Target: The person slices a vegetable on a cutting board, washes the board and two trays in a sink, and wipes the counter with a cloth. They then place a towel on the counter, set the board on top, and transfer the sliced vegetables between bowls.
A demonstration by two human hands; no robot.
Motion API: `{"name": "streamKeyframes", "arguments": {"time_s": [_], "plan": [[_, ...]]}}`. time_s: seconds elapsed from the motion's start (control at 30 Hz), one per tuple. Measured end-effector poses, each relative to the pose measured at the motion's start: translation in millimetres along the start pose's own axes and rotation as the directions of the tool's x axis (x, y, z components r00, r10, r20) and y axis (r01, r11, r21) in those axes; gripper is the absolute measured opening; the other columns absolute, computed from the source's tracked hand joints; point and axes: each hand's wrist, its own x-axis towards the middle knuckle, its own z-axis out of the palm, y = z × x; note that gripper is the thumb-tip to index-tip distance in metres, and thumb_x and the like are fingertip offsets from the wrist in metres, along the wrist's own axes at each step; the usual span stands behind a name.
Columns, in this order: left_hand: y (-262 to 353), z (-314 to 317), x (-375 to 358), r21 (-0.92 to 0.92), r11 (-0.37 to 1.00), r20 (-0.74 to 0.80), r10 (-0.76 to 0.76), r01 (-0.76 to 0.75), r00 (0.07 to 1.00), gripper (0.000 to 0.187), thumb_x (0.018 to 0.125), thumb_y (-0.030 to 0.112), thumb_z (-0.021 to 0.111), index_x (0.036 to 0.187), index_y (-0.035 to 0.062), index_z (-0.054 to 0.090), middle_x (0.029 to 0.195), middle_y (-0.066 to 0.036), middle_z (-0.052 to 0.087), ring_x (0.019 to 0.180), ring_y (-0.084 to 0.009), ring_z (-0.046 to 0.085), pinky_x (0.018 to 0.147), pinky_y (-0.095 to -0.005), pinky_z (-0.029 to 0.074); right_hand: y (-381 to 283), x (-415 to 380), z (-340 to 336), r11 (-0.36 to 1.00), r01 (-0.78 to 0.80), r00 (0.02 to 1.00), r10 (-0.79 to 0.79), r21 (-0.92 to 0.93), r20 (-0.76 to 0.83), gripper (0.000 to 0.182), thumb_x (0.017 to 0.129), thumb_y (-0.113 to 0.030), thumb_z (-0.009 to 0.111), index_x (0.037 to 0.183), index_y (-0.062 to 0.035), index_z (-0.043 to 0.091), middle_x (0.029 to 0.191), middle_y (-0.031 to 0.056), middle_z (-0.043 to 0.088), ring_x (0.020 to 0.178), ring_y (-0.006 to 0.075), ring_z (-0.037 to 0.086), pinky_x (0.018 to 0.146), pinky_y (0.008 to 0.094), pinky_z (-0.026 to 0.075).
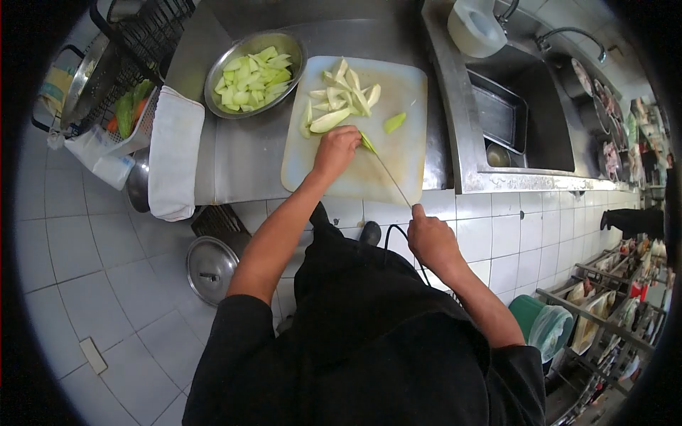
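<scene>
My right hand (432, 238) is wrapped around the handle of a knife (392, 176), whose thin blade points up and left across the white cutting board (305, 170). By the blade's tip, my left hand (337, 150) presses a green vegetable piece (366, 142) with bent fingers. Just beyond that hand lies a pile of pale, peeled-looking vegetable wedges (344, 92). One cut green piece (395, 123) rests apart, to the right. A metal bowl (298, 53) at the board's upper left holds many cut light green chunks (252, 78).
To the right is a sink (550, 135) with a black tray (490, 110) inside. A white cloth (176, 153) hangs over the counter's left edge, beside a basket of vegetables (145, 121). On the floor are a lidded pot (212, 270) and a green bin (526, 316).
</scene>
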Motion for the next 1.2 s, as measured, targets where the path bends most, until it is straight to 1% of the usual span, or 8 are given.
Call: {"name": "streamKeyframes", "arguments": {"time_s": [0.13,0.33,0.53,0.57,0.7,0.8,0.87,1.2], "plan": [[2.0,-1.1,-0.3,-0.011,1.000,-0.002,-0.008,0.008,1.000,0.012,0.074,-0.003,0.066,0.086,-0.0026,0.069,0.090,-0.012,0.067,0.083,-0.0326,0.064,0.075,-0.0394,0.052,3.7,6.2,9.0,0.999,0.040,0.999,-0.040,-0.018,-0.033,0.014,0.085,-0.006,0.051,0.096,-0.0007,0.045,0.068,0.0264,0.063,0.065,0.0458,0.064,0.060,0.0546,0.052],[1.8,-2.5,1.0,-0.013,1.000,0.011,-0.004,0.004,1.000,0.011,0.075,-0.002,0.067,0.086,-0.0019,0.068,0.089,-0.012,0.067,0.081,-0.0323,0.064,0.073,-0.0394,0.052,10.2,25.9,24.4,0.998,0.064,0.998,-0.063,0.022,-0.019,0.014,0.084,-0.005,0.050,0.097,-0.0002,0.045,0.070,0.0273,0.063,0.069,0.0478,0.064,0.064,0.0548,0.052],[5.1,-3.5,0.5,-0.020,0.999,-0.025,0.025,-0.025,0.999,0.010,0.076,-0.001,0.066,0.086,-0.0016,0.068,0.089,-0.013,0.066,0.081,-0.0335,0.064,0.073,-0.0400,0.051,23.2,53.6,38.7,0.997,-0.002,0.999,-0.002,0.072,0.052,0.017,0.089,-0.012,0.048,0.102,-0.0014,0.046,0.082,0.0308,0.064,0.081,0.0497,0.063,0.075,0.0596,0.048],[4.3,-3.3,-0.1,-0.012,1.000,0.006,-0.003,0.003,1.000,0.010,0.076,-0.001,0.066,0.086,-0.0024,0.068,0.090,-0.013,0.066,0.082,-0.0335,0.064,0.074,-0.0398,0.051,29.0,52.6,34.9,0.990,-0.015,0.998,0.006,0.138,0.069,0.020,0.093,-0.019,0.047,0.104,-0.0023,0.046,0.085,0.0327,0.063,0.085,0.0504,0.061,0.079,0.0609,0.046],[3.7,-6.8,-2.2,-0.027,1.000,-0.036,0.013,-0.014,0.999,0.011,0.076,-0.001,0.066,0.086,-0.0026,0.068,0.091,-0.013,0.066,0.085,-0.0328,0.064,0.077,-0.0397,0.051,41.4,51.4,31.1,0.963,0.035,0.998,-0.046,0.267,0.033,0.023,0.094,-0.023,0.048,0.104,-0.0021,0.048,0.086,0.0333,0.062,0.084,0.0531,0.059,0.080,0.0601,0.046],[-1.4,-3.7,-7.5,-0.025,1.000,-0.086,-0.002,0.000,0.996,0.011,0.075,-0.001,0.067,0.086,-0.0023,0.069,0.092,-0.012,0.067,0.087,-0.0323,0.064,0.079,-0.0397,0.051,39.6,44.7,31.8,0.979,0.057,0.997,-0.044,0.198,-0.069,0.024,0.094,-0.022,0.051,0.102,-0.0003,0.047,0.078,0.0316,0.062,0.080,0.0517,0.060,0.075,0.0596,0.046],[-3.9,-3.8,-11.8,0.001,0.999,-0.106,-0.047,0.047,0.993,0.012,0.075,-0.001,0.068,0.086,-0.0020,0.069,0.092,-0.012,0.067,0.089,-0.0321,0.063,0.081,-0.0399,0.051,32.9,35.0,23.1,0.988,0.039,0.996,-0.027,0.148,-0.081,0.023,0.094,-0.021,0.051,0.102,0.0000,0.047,0.076,0.0317,0.062,0.077,0.0519,0.060,0.074,0.0598,0.047],[-6.5,-2.3,-10.8,0.043,0.999,-0.068,-0.007,0.010,0.998,0.012,0.077,-0.001,0.065,0.087,-0.0008,0.070,0.093,-0.012,0.066,0.091,-0.0323,0.062,0.081,-0.0403,0.050,9.5,10.3,1.9,0.994,0.092,0.994,-0.096,-0.060,-0.061,0.019,0.092,-0.016,0.050,0.102,-0.0007,0.047,0.069,0.0256,0.064,0.065,0.0460,0.064,0.061,0.0539,0.053]]}}
